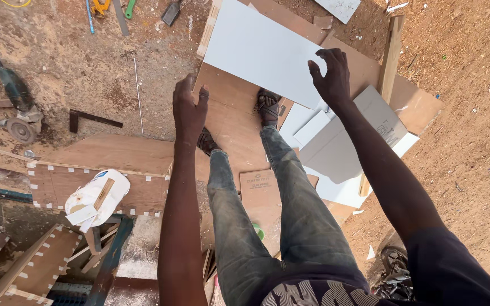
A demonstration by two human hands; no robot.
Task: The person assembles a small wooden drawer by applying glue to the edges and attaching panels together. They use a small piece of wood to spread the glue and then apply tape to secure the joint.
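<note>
White board lies near both hands, brown sheets beneath

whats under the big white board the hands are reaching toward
The white board lies on brown plywood sheets spread over the sandy ground. The right hand touches its near edge; the left hand is over the plywood. Whatever lies beneath the board's middle is covered.

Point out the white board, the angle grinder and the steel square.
White board (256,51), head view, middle of its face.
Angle grinder (17,99), head view, its body.
Steel square (89,118), head view, near its corner.
</note>
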